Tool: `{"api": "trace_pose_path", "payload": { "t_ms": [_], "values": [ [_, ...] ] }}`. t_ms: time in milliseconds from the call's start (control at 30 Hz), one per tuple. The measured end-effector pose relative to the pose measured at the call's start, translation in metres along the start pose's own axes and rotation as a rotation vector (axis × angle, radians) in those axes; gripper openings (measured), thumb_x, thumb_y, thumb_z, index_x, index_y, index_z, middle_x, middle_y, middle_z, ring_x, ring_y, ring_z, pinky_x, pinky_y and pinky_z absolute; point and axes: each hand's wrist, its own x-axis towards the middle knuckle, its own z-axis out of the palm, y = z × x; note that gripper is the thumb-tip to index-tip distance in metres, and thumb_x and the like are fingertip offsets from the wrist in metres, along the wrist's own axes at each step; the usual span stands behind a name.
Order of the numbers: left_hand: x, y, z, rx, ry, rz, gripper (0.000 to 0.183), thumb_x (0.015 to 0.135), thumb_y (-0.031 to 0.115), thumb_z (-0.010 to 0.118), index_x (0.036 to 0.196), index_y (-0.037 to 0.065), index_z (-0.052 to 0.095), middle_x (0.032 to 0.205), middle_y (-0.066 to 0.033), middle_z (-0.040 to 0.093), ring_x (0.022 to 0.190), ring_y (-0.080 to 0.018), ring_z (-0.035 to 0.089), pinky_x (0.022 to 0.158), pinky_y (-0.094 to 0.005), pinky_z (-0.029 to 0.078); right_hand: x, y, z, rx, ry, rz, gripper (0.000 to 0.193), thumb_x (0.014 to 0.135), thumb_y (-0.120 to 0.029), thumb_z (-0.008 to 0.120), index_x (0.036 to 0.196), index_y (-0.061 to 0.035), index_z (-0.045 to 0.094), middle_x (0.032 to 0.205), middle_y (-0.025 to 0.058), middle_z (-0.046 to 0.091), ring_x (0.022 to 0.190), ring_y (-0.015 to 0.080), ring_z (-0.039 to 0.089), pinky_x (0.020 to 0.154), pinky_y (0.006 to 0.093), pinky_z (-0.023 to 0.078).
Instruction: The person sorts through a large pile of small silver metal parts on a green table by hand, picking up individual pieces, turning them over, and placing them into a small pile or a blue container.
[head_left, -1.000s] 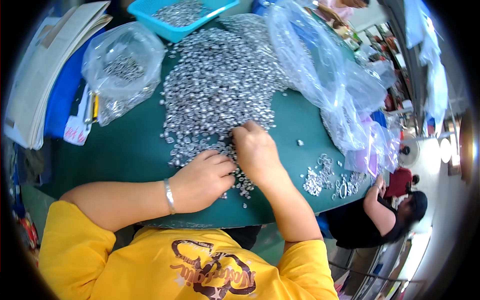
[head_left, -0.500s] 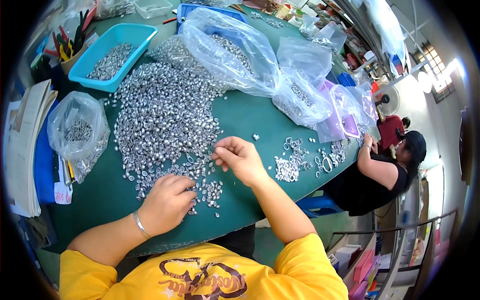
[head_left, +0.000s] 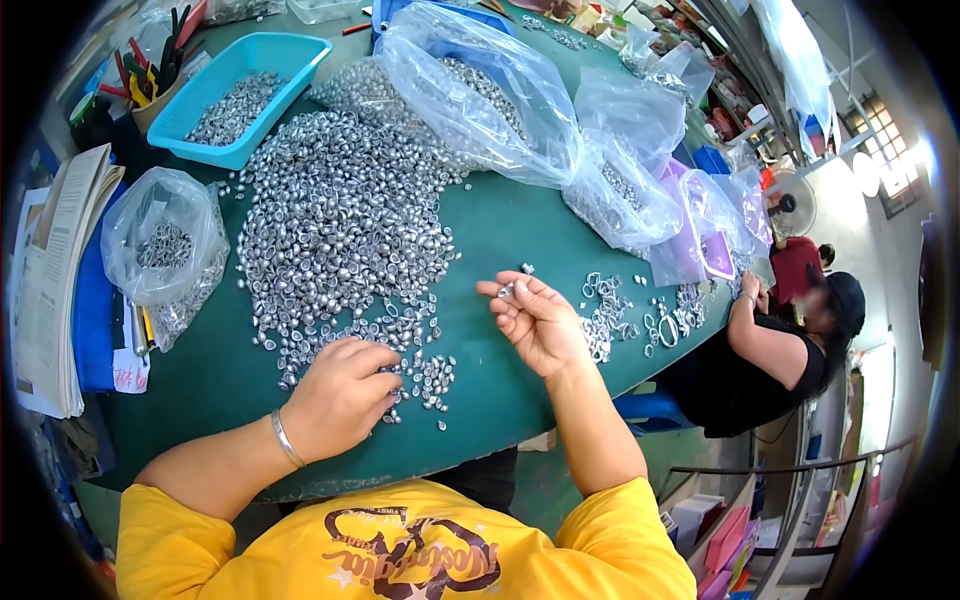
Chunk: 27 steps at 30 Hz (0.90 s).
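Observation:
A wide heap of small, shiny silver domed metal pieces (head_left: 340, 220) covers the left half of the green table. My left hand (head_left: 345, 400), with a bangle at the wrist, rests at the heap's near edge; its fingers are bent together, and their tips are hidden. Beside it lies a small cluster of the same pieces (head_left: 432, 382). My right hand (head_left: 542, 325) is turned partly palm up, to the right of the heap. Between its thumb and fingers is one small silver metal piece (head_left: 507, 290). A small silver bit (head_left: 527, 268) lies just beyond those fingers.
A turquoise basket (head_left: 165, 135) and a clear bag (head_left: 150, 265) of metal parts stand left. Large clear bags (head_left: 540, 130) lie at the back. Silver frame-shaped parts (head_left: 605, 305) lie right. Another person (head_left: 785, 350) sits at the table's right side.
My right hand has moved right, away from the heap, and turned its palm up, showing a small metal piece in its fingers. My left hand has stayed near the heap's edge.

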Motion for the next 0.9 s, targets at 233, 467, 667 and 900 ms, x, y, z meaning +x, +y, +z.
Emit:
{"api": "trace_pose_path", "payload": {
  "t_ms": [233,467,667,900],
  "values": [
    [0.000,-0.002,0.001,-0.025,0.018,-0.024,0.014,0.067,0.006,0.067,0.080,0.007,0.062,0.096,-0.0077,0.057,0.093,-0.0259,0.053,0.083,-0.0376,0.040,0.016,-0.020,0.034,-0.767,0.006,-0.228,0.014,0.078,0.003,0.060,0.092,0.0036,0.061,0.081,0.0109,0.063,0.071,0.0173,0.062,0.063,0.0256,0.051],
    [0.002,0.000,-0.003,-0.024,0.015,-0.022,0.014,0.068,0.007,0.066,0.080,0.006,0.060,0.095,-0.0070,0.055,0.093,-0.0252,0.053,0.084,-0.0377,0.040,0.108,-0.223,0.049,-1.567,0.518,-1.593,0.009,0.073,-0.009,0.065,0.081,-0.0056,0.067,0.075,0.0108,0.065,0.066,0.0215,0.063,0.065,0.0290,0.048],
    [0.000,-0.002,-0.004,-0.040,0.008,-0.024,0.015,0.068,0.006,0.066,0.082,0.005,0.061,0.096,-0.0076,0.055,0.094,-0.0254,0.053,0.084,-0.0378,0.040,0.135,-0.299,0.005,-1.909,0.935,-1.179,0.016,0.073,-0.018,0.063,0.086,-0.0099,0.068,0.082,0.0128,0.065,0.080,0.0279,0.063,0.074,0.0348,0.048],
    [0.001,0.015,-0.030,-0.109,0.256,0.089,0.024,0.066,0.007,0.070,0.089,0.007,0.061,0.093,-0.0060,0.057,0.081,-0.0221,0.053,0.068,-0.0316,0.039,0.081,-0.173,0.025,-1.690,0.364,-1.491,0.010,0.076,-0.004,0.059,0.085,-0.0040,0.064,0.083,0.0125,0.063,0.078,0.0264,0.060,0.070,0.0316,0.046]
  ]
}}
